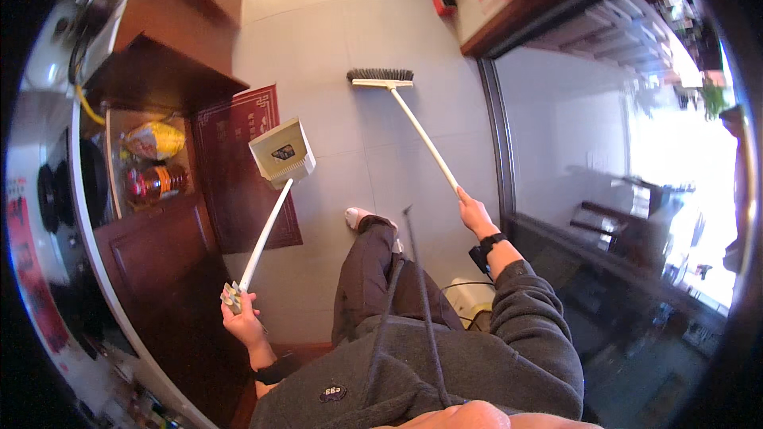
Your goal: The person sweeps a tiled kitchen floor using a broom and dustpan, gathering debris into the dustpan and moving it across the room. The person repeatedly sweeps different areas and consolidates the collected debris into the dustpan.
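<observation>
My right hand [475, 213] is closed around the pale handle of a push broom [424, 138]. The broom's head, with dark bristles, lies at the upper middle over the light tiled floor. At the lower left my left hand [243, 314] grips the top end of a long-handled dustpan [266, 237]. The beige pan, with a dark sticker inside, is left of the broom head, its open side facing up the picture and overlapping the edge of a red mat. Whether the pan touches the floor I cannot tell.
A red patterned mat [238, 161] lies beside brown wooden cabinets [155, 262]. An open cabinet holds a yellow bag [156, 140] and a bottle [158, 182]. Sliding glass door framing [499, 131] runs along the right. A beige bin-like container [468, 298] stands by my legs.
</observation>
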Action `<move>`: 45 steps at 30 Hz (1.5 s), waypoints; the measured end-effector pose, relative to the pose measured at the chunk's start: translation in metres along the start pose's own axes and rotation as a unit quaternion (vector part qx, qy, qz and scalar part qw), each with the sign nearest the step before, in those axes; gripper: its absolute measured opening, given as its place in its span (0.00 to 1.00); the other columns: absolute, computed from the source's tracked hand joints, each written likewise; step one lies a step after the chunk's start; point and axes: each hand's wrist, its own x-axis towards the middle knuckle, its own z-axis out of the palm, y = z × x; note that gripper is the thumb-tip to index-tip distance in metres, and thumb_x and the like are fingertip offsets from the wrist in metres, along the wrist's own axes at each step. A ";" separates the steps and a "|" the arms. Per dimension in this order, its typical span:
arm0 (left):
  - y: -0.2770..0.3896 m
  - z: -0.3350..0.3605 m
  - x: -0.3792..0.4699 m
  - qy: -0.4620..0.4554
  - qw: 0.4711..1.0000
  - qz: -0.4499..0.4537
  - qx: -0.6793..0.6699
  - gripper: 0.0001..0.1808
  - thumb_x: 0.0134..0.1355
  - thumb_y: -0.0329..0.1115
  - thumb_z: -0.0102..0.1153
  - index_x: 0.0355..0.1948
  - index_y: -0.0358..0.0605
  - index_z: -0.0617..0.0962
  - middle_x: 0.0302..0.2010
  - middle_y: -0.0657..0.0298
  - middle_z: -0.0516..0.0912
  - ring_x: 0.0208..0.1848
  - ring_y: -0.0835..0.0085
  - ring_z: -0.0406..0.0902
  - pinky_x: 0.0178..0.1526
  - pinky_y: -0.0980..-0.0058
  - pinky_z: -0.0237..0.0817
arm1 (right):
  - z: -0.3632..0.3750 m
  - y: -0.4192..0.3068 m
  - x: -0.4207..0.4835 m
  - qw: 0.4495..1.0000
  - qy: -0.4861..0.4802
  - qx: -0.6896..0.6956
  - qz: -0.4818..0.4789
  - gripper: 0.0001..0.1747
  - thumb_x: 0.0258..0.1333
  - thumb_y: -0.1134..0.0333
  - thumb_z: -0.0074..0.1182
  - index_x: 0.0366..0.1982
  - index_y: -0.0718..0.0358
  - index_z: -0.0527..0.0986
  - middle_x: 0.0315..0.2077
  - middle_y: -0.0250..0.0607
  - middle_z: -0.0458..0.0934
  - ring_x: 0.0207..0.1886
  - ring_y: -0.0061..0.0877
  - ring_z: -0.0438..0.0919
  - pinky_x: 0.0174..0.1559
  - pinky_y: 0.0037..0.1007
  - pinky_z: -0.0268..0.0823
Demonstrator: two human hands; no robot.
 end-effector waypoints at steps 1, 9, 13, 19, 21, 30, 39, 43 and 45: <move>0.005 -0.001 0.006 -0.009 1.000 0.000 0.001 0.20 0.60 0.29 0.56 0.53 0.34 0.71 0.35 0.61 0.81 0.30 0.80 0.79 0.21 0.87 0.63 | 0.017 0.001 -0.012 1.000 -0.009 -0.006 0.026 0.25 0.60 0.63 0.40 0.60 0.53 0.61 0.31 0.60 0.77 0.37 0.53 0.75 0.39 0.50 0.67; 0.132 0.026 0.061 -0.067 0.998 -0.009 0.012 0.16 0.61 0.30 0.56 0.48 0.36 0.73 0.34 0.62 0.81 0.29 0.81 0.79 0.21 0.87 0.61 | -0.072 0.011 -0.199 0.983 -0.095 0.048 0.151 0.24 0.59 0.62 0.41 0.58 0.53 0.64 0.34 0.62 0.76 0.39 0.54 0.74 0.44 0.49 0.66; 0.174 0.055 0.090 -0.086 0.994 -0.042 0.043 0.16 0.61 0.29 0.55 0.49 0.37 0.73 0.34 0.62 0.81 0.28 0.81 0.79 0.20 0.87 0.62 | -0.154 -0.018 -0.205 0.980 -0.048 0.093 0.168 0.23 0.58 0.63 0.44 0.57 0.51 0.66 0.33 0.61 0.77 0.38 0.55 0.75 0.42 0.48 0.67; 0.187 0.126 0.152 -0.127 0.990 -0.022 0.052 0.16 0.60 0.28 0.55 0.49 0.37 0.73 0.35 0.62 0.81 0.28 0.80 0.79 0.19 0.87 0.63 | -0.159 -0.018 -0.026 0.992 0.034 -0.015 0.122 0.22 0.61 0.59 0.42 0.57 0.44 0.65 0.25 0.58 0.77 0.30 0.53 0.76 0.36 0.50 0.69; 0.195 0.157 0.172 -0.134 0.989 -0.002 0.062 0.16 0.60 0.28 0.55 0.49 0.37 0.73 0.35 0.62 0.81 0.28 0.80 0.79 0.19 0.87 0.63 | -0.159 -0.017 0.053 0.992 0.062 -0.034 0.104 0.22 0.61 0.60 0.41 0.58 0.43 0.64 0.26 0.58 0.77 0.31 0.52 0.77 0.36 0.50 0.69; 0.230 0.232 0.242 -0.234 0.967 0.068 0.077 0.18 0.59 0.27 0.55 0.51 0.37 0.72 0.37 0.63 0.80 0.29 0.80 0.79 0.20 0.88 0.63 | -0.167 -0.028 0.267 0.980 0.077 0.035 0.182 0.22 0.62 0.58 0.40 0.59 0.38 0.64 0.38 0.55 0.78 0.42 0.49 0.76 0.45 0.47 0.69; 0.262 0.284 0.266 -0.301 0.942 0.098 0.114 0.22 0.59 0.28 0.56 0.54 0.36 0.70 0.37 0.64 0.80 0.30 0.81 0.78 0.22 0.88 0.64 | -0.105 -0.041 0.095 0.944 0.018 0.176 0.278 0.25 0.59 0.63 0.44 0.60 0.45 0.63 0.39 0.59 0.76 0.44 0.53 0.74 0.48 0.46 0.66; 0.269 0.300 0.261 -0.325 0.936 0.109 0.081 0.24 0.58 0.30 0.58 0.56 0.38 0.70 0.33 0.65 0.80 0.30 0.82 0.77 0.23 0.87 0.65 | -0.120 -0.070 -0.011 0.934 0.006 0.180 0.309 0.24 0.59 0.63 0.44 0.59 0.46 0.64 0.34 0.61 0.76 0.40 0.53 0.75 0.42 0.46 0.67; 0.269 0.302 0.253 -0.327 0.937 0.092 0.077 0.24 0.57 0.30 0.59 0.56 0.38 0.70 0.34 0.66 0.80 0.30 0.82 0.77 0.23 0.87 0.66 | -0.129 -0.080 -0.042 0.933 0.025 0.191 0.305 0.24 0.59 0.63 0.45 0.59 0.46 0.65 0.34 0.61 0.76 0.38 0.53 0.75 0.41 0.46 0.68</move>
